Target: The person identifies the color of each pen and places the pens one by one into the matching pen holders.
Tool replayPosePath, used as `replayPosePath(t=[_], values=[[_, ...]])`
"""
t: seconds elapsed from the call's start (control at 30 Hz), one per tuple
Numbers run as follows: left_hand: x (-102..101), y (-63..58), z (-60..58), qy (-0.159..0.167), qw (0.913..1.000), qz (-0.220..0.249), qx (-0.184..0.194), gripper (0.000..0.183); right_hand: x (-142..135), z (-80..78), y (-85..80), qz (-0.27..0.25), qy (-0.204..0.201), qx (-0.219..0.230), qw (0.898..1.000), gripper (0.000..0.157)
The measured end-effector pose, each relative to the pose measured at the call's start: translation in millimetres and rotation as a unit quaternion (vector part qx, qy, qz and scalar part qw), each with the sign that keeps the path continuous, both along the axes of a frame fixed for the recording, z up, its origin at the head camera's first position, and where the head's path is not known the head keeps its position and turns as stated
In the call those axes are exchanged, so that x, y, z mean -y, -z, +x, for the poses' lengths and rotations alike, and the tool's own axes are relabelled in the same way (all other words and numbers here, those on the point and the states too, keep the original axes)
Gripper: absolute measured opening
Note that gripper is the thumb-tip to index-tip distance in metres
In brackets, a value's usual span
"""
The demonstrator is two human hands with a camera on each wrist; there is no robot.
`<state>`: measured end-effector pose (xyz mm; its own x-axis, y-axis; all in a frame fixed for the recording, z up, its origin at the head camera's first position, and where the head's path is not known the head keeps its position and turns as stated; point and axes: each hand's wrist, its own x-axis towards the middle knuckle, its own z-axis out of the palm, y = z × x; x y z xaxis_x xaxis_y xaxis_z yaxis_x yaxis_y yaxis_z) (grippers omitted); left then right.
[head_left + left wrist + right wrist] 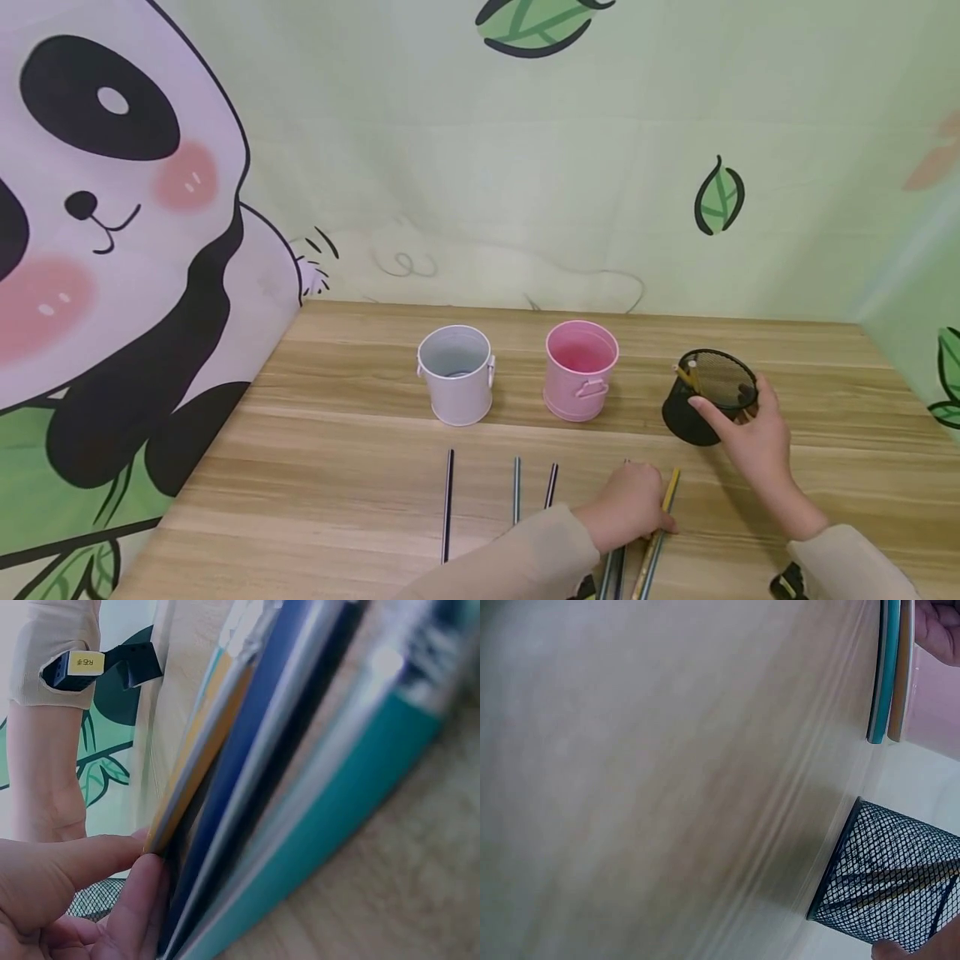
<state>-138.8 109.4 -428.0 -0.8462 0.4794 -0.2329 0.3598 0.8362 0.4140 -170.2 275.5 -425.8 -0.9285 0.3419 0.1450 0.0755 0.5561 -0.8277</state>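
Yellow pencil (670,492) lies in the left hand (630,504), pinched between thumb and fingers, its far end poking out just past the fingertips and its near end running back toward the person. To the right of that hand and farther off is the cup (690,421), black mesh, which the right hand (759,446) grips near its rim, thumb on the near side and fingers round the right side. Close against the yellow pencil, on its right, lies a teal pencil (654,560); just left of it, partly covered by the left hand, a teal one and a dark one lie on the bench (337,500). Farther left of that hand are another dark and another teal pencil, their near ends hidden by the left sleeve (517,554), then a black pencil (447,504) well apart. Beyond the left hand stand the pink pail (573,392), forward and slightly left, and the white pail (461,396), farther left. Counted: one cup, two pails, and seven pencils visible outside the cup, the pinched one included; inside the cup are at least two sticks (684,375), their exact number unclear through the mesh.
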Motion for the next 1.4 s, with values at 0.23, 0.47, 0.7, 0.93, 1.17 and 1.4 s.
replayPosePath(t=[0.23,0.47,0.7,0.93,1.17,1.4], values=[[2.7,-2.8,0.8,-0.030,0.9986,0.038,0.020,0.039,0.8,-0.5,-0.6,-0.008,0.006,0.007,1.000,0.089],[10.9,-11.5,0.9,-0.054,0.9876,0.136,0.057,0.035,1.5,-1.0,-0.1,0.003,0.013,-0.001,1.000,0.084],[18.7,-16.1,-1.7,-0.063,0.9756,0.202,0.057,0.031,1.2,-1.4,0.6,0.012,0.007,-0.013,1.000,0.080],[26.2,-24.2,-2.7,-0.065,0.9659,0.243,0.062,0.020,1.0,-0.5,0.9,0.018,0.002,-0.012,1.000,0.082],[34.5,-34.2,-3.0,-0.041,0.9638,0.263,0.008,0.010,1.0,-0.9,1.1,0.014,0.009,-0.019,1.000,0.077],[44.3,-42.2,-5.4,-0.041,0.9572,0.286,-0.007,0.008,2.2,0.5,-0.1,0.003,0.000,-0.022,1.000,0.075]])
